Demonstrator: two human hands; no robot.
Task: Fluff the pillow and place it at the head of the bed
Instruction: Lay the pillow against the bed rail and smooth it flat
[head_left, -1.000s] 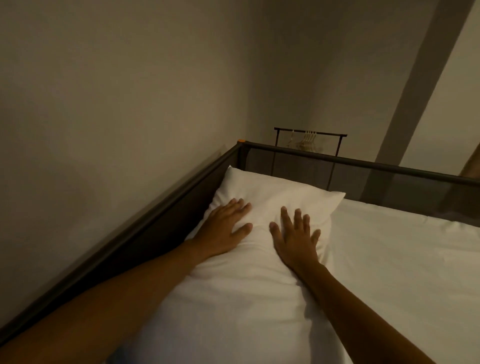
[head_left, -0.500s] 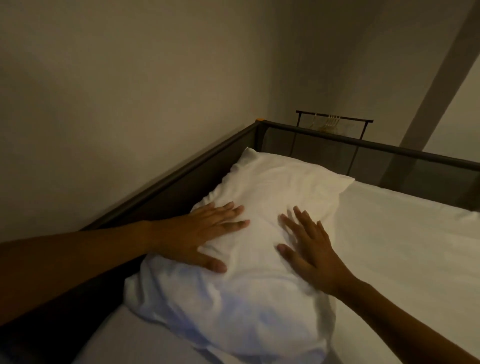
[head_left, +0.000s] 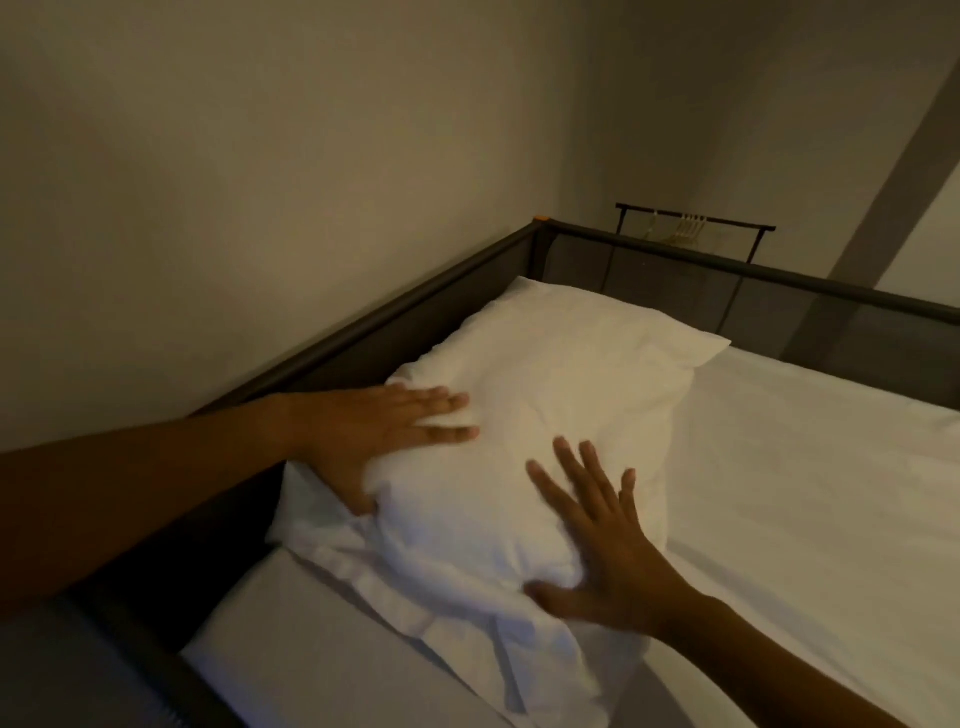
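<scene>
A white pillow (head_left: 561, 374) lies on the white-sheeted bed (head_left: 810, 493), its far end in the corner by the dark bed rail. My left hand (head_left: 374, 436) lies flat on the pillow's left side, fingers spread, thumb tucked down against the pillow's edge. My right hand (head_left: 608, 540) presses flat on the near right part of the pillow, fingers splayed. Neither hand grips the fabric. The loose end of the pillowcase (head_left: 467, 597) bunches toward me.
A dark metal bed frame (head_left: 415, 312) with mesh panels runs along the left wall and across the far end. Behind the far rail stands a black clothes rack (head_left: 696, 221) with pale hangers. A plain wall is close on the left.
Both hands have slid back toward me along the pillow, from its middle to its near half. The view has shifted, showing more of the pillow's near end.
</scene>
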